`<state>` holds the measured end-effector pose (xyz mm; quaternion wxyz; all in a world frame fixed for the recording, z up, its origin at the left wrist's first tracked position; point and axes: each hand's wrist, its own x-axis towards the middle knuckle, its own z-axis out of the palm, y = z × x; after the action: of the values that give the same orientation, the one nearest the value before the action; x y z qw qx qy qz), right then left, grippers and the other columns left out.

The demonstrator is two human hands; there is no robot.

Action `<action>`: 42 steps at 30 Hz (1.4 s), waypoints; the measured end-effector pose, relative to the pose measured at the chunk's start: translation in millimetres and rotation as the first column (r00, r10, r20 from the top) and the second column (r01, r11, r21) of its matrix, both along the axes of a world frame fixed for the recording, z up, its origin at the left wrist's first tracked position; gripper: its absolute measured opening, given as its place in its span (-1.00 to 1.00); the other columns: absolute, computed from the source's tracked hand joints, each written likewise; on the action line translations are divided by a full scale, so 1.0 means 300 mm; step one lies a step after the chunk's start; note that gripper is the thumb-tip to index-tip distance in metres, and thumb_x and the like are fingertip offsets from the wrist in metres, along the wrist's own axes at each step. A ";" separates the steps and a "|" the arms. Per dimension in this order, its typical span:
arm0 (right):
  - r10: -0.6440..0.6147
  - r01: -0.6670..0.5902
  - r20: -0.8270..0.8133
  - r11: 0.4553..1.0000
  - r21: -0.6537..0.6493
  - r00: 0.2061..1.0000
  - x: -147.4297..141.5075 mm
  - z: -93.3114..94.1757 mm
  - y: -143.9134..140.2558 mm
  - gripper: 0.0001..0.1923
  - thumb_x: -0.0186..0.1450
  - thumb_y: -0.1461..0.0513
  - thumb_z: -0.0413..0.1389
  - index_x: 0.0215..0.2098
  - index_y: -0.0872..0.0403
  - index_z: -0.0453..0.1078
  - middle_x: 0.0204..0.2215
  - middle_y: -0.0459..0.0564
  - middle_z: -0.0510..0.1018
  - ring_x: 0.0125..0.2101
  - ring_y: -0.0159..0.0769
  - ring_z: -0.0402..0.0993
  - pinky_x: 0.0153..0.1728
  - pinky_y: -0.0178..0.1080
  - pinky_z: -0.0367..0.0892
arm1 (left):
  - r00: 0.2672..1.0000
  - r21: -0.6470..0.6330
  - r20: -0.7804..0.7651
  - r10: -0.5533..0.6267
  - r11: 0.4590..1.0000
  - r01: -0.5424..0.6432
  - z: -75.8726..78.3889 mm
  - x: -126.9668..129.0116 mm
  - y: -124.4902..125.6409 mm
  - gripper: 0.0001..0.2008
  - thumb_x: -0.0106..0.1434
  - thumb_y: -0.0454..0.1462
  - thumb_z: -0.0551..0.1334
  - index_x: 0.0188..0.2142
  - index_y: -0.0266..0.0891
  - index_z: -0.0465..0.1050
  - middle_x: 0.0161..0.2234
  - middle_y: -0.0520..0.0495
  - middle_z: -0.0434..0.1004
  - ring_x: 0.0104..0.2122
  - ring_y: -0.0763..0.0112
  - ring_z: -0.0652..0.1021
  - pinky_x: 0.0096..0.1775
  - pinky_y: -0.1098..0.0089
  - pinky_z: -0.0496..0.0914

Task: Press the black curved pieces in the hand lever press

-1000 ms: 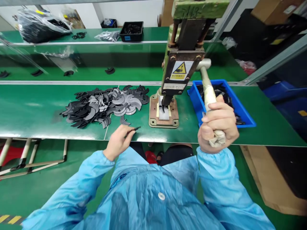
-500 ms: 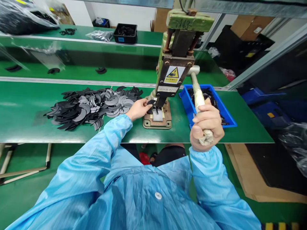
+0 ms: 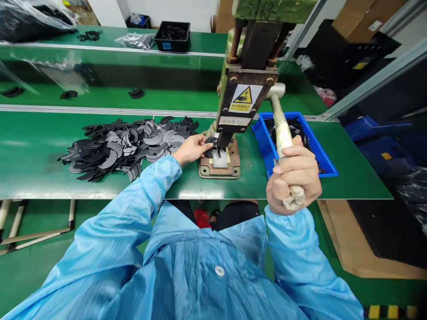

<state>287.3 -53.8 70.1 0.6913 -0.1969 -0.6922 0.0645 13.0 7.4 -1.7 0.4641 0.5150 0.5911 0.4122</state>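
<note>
My left hand (image 3: 192,149) pinches a black crescent-shaped piece (image 3: 210,141) between thumb and fingertips. That piece is at the left side of the ram of a hand press (image 3: 238,100), just above the press's brown base plate (image 3: 235,160). Part of the piece and its contact with the base are hidden behind fingers and ram. Wrapped around the tape-covered press lever (image 3: 283,129) is my right hand (image 3: 295,178), closed near its lower end. Left of the press lies a loose pile of black and grey crescent pieces (image 3: 111,153).
A blue bin (image 3: 265,149) with black pieces stands right of the press, behind the lever. A metal rail (image 3: 100,109) borders the green bench's back. Several crescent pieces lie beyond it, and a black tray (image 3: 173,46) stands on the higher shelf. Cardboard (image 3: 347,240) is below at right.
The view has shifted slightly. My right hand and the lever sit a little farther right and closer. The piece in my left hand has turned slightly, still beside the ram.
</note>
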 end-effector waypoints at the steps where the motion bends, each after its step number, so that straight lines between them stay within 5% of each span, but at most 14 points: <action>1: -0.007 0.007 -0.003 1.000 -0.007 1.000 0.000 -0.001 0.000 -0.68 0.34 0.05 0.27 -0.46 -0.02 0.31 -0.45 -0.15 0.44 -0.08 -0.16 0.59 0.35 0.49 0.40 | 1.000 -0.008 0.004 0.000 1.000 0.000 -0.002 -0.001 0.001 -0.73 0.31 -0.24 0.50 -0.36 -0.23 0.44 -0.52 0.09 0.47 -0.60 0.53 0.47 -0.50 0.48 0.40; 12: -0.030 0.029 -0.041 0.999 -0.014 0.999 -0.008 -0.008 0.004 -0.65 0.32 0.02 0.28 -0.48 -0.02 0.30 -0.49 -0.14 0.41 -0.11 -0.15 0.59 0.31 0.50 0.44 | 0.995 -0.223 0.063 -0.081 0.970 0.093 0.034 -0.014 0.045 -0.60 0.29 -0.24 0.55 -0.46 -0.23 0.36 -0.57 0.06 0.44 -0.61 0.51 0.50 -0.51 0.46 0.48; 22: -0.015 0.015 -0.030 1.000 -0.001 0.999 -0.016 -0.001 -0.002 -0.65 0.33 0.03 0.28 -0.47 -0.01 0.30 -0.47 -0.15 0.44 -0.12 -0.16 0.59 0.33 0.49 0.42 | 0.982 -0.426 0.188 0.016 0.902 0.067 0.052 0.006 0.035 -0.63 0.31 -0.20 0.54 -0.39 -0.22 0.37 -0.59 -0.01 0.54 -0.56 0.39 0.65 -0.47 0.49 0.54; 27: -0.009 0.013 -0.050 0.997 0.076 0.999 -0.024 0.153 0.052 -0.70 0.36 -0.03 0.29 -0.27 -0.01 0.41 -0.39 -0.12 0.46 -0.12 -0.17 0.63 0.24 0.36 0.52 | 0.970 -0.342 0.229 0.081 0.940 0.003 0.032 0.024 0.002 -0.57 0.29 -0.17 0.55 -0.40 -0.20 0.30 -0.61 0.06 0.49 -0.58 0.45 0.63 -0.52 0.58 0.47; 31: 0.120 -0.121 0.007 0.988 0.091 0.993 -0.008 0.338 0.143 -0.42 0.38 -0.06 0.31 0.25 -0.01 0.43 0.12 0.05 0.50 0.20 -0.13 0.58 0.33 0.15 0.48 | 0.953 -0.260 0.295 0.074 0.965 0.006 0.029 0.024 -0.072 -0.58 0.31 -0.10 0.54 -0.35 -0.21 0.33 -0.53 0.02 0.58 -0.56 0.49 0.62 -0.50 0.57 0.50; 33: 0.138 -0.139 0.010 0.988 0.062 0.990 0.000 0.355 0.170 -0.38 0.41 -0.01 0.28 0.36 -0.07 0.33 0.28 0.06 0.40 0.40 -0.10 0.41 0.41 0.09 0.39 | 0.945 -0.210 0.325 0.035 0.977 0.036 0.036 0.012 -0.132 -0.58 0.32 -0.06 0.52 -0.32 -0.22 0.34 -0.51 0.00 0.60 -0.55 0.49 0.62 -0.48 0.54 0.53; 37: -0.069 0.069 -0.002 0.992 -0.107 0.998 -0.007 0.166 0.138 -0.42 0.41 0.11 0.28 0.35 -0.06 0.30 0.22 0.09 0.46 0.24 -0.21 0.53 0.28 -0.01 0.49 | 0.937 -0.078 0.347 -0.042 0.994 0.074 0.072 -0.022 -0.275 -0.58 0.32 -0.02 0.50 -0.30 -0.22 0.37 -0.50 0.00 0.60 -0.55 0.48 0.61 -0.49 0.52 0.54; 42: 0.223 -0.025 0.391 0.893 -0.450 0.893 -0.083 -0.118 -0.028 -0.60 0.39 0.15 0.29 0.17 -0.05 0.45 -0.06 -0.01 0.68 -0.08 -0.26 0.69 0.01 -0.13 0.62 | 0.929 -0.033 0.352 -0.111 0.991 0.131 0.133 -0.037 -0.406 -0.51 0.23 0.08 0.53 -0.32 -0.21 0.39 -0.49 0.03 0.54 -0.56 0.49 0.57 -0.49 0.46 0.56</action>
<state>262.3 -62.1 34.8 0.4532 -0.3091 -0.8076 0.2164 1.8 -114.4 38.3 0.6004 0.4559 0.4778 0.4509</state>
